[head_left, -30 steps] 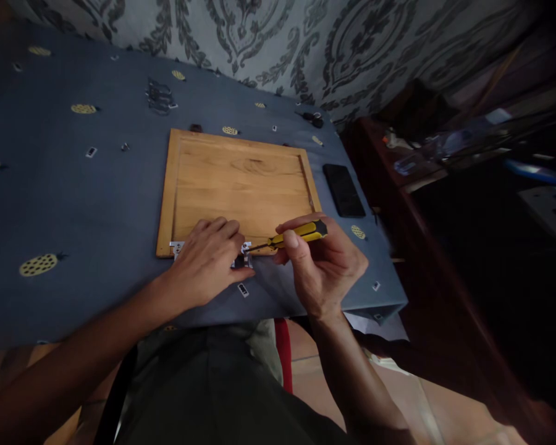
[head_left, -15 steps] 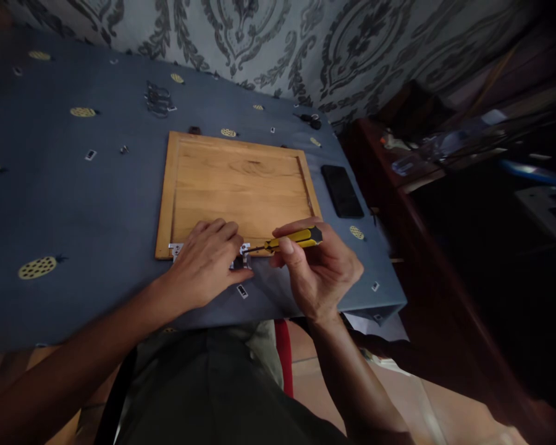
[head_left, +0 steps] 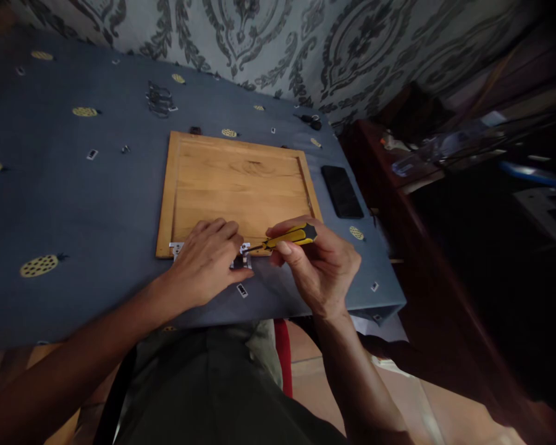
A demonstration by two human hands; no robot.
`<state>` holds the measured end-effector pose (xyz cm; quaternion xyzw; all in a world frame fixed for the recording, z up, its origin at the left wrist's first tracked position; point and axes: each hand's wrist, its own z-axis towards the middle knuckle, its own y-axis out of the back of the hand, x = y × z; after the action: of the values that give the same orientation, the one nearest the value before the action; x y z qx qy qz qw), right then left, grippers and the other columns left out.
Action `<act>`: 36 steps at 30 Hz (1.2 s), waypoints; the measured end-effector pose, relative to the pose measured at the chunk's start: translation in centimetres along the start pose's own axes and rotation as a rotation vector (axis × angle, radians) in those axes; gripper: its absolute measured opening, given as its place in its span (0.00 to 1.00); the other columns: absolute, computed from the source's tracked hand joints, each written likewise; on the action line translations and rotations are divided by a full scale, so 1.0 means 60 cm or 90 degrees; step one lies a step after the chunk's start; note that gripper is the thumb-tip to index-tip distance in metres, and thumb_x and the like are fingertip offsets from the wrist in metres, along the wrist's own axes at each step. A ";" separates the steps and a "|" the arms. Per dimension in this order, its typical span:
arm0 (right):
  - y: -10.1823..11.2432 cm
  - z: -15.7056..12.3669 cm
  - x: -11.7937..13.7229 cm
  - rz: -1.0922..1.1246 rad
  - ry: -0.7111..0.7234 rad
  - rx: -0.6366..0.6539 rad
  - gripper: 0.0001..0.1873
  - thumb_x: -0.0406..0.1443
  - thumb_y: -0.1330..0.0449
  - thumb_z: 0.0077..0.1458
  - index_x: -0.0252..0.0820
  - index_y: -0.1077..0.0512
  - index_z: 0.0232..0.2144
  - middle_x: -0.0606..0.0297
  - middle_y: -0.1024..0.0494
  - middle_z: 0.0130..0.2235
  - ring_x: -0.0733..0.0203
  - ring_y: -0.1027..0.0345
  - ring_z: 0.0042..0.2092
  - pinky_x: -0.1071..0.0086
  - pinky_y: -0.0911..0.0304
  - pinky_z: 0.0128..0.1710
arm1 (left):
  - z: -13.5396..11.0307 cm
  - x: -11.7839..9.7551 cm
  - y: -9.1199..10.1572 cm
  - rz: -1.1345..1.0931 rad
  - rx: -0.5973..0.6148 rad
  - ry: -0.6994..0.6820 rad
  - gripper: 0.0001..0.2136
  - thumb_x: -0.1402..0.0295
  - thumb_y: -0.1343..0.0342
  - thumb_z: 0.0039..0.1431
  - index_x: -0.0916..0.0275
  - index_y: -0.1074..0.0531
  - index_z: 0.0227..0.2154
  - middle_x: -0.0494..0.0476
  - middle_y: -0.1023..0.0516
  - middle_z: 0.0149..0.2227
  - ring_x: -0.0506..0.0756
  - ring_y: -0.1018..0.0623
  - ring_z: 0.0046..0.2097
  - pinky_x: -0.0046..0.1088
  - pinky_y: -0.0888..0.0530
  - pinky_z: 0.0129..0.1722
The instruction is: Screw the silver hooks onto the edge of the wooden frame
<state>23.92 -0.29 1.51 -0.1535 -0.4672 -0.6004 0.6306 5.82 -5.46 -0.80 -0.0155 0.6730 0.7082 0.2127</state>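
Note:
A framed wooden panel [head_left: 241, 191] lies flat on the table, its near edge towards me. My left hand [head_left: 206, 262] rests over that edge, fingers curled and thumb stretched along a metal hinge [head_left: 246, 261]. Part of the hinge is hidden under the hand. To the left of the hand, another piece of metal plate [head_left: 176, 248] shows on the panel's near corner. My right hand [head_left: 327, 266] is closed round a yellow and black screwdriver [head_left: 293, 237]. The screwdriver tilts, and its tip meets the hinge beside my left fingers.
A black phone [head_left: 341, 191] lies right of the panel. Dark metal pieces [head_left: 159, 100] and a small metal bit [head_left: 125, 149] sit on the blue tablecloth [head_left: 97, 216]. Keys or a similar dark item [head_left: 311, 121] lie by the wall. A cluttered dark desk adjoins on the right.
My right hand and the screwdriver handle have shifted slightly left, and the handle has turned a little. The tip stays at the hinge, and the left hand keeps its place.

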 end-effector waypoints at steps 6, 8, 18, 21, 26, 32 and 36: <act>0.008 0.015 -0.003 0.019 -0.003 0.055 0.13 0.45 0.34 0.65 0.42 0.20 0.34 0.67 0.18 0.34 0.69 0.27 0.23 0.73 0.30 0.25 | -0.001 -0.001 -0.002 -0.005 -0.008 -0.001 0.14 0.58 0.30 0.60 0.63 0.22 0.39 0.59 0.21 0.41 0.64 0.23 0.48 0.40 0.29 0.47; 0.011 0.020 -0.003 0.023 0.001 0.079 0.15 0.46 0.35 0.65 0.42 0.21 0.33 0.67 0.19 0.33 0.69 0.27 0.24 0.73 0.29 0.26 | 0.000 -0.001 -0.001 -0.007 -0.010 -0.002 0.14 0.58 0.30 0.60 0.63 0.22 0.39 0.59 0.21 0.41 0.63 0.23 0.47 0.40 0.29 0.46; 0.022 0.037 -0.006 0.092 -0.029 0.155 0.14 0.45 0.35 0.65 0.40 0.21 0.35 0.67 0.20 0.35 0.70 0.26 0.25 0.75 0.31 0.25 | 0.000 -0.001 -0.001 -0.010 -0.009 -0.001 0.14 0.58 0.30 0.60 0.64 0.21 0.38 0.59 0.21 0.41 0.63 0.22 0.47 0.40 0.29 0.46; 0.024 0.040 -0.005 0.089 -0.032 0.176 0.16 0.47 0.35 0.66 0.40 0.22 0.35 0.67 0.20 0.34 0.70 0.26 0.25 0.74 0.30 0.26 | 0.000 0.000 -0.003 -0.010 -0.019 -0.005 0.14 0.58 0.30 0.59 0.63 0.21 0.39 0.59 0.21 0.41 0.63 0.22 0.47 0.39 0.29 0.46; 0.022 0.039 -0.005 0.087 -0.021 0.174 0.15 0.46 0.36 0.66 0.40 0.22 0.34 0.67 0.20 0.33 0.69 0.27 0.25 0.74 0.31 0.26 | 0.001 0.000 -0.003 -0.014 -0.014 -0.002 0.14 0.58 0.30 0.59 0.63 0.21 0.39 0.59 0.21 0.41 0.63 0.22 0.47 0.40 0.29 0.46; 0.022 0.034 -0.001 0.048 -0.005 0.172 0.14 0.45 0.36 0.67 0.41 0.22 0.35 0.68 0.20 0.32 0.68 0.25 0.27 0.73 0.30 0.29 | -0.002 0.001 -0.004 -0.020 -0.018 -0.006 0.15 0.58 0.29 0.59 0.63 0.21 0.42 0.59 0.21 0.42 0.64 0.23 0.48 0.40 0.29 0.47; 0.024 0.023 0.009 0.030 0.017 0.092 0.12 0.44 0.36 0.67 0.43 0.20 0.38 0.67 0.18 0.33 0.67 0.25 0.26 0.70 0.29 0.29 | -0.002 0.001 -0.003 -0.014 -0.013 -0.003 0.14 0.58 0.29 0.59 0.63 0.21 0.39 0.59 0.21 0.41 0.63 0.23 0.48 0.39 0.29 0.46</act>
<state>24.57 0.77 3.14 -0.1109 -0.4970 -0.5520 0.6602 5.81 -5.54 -1.01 -0.0230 0.6651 0.7126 0.2220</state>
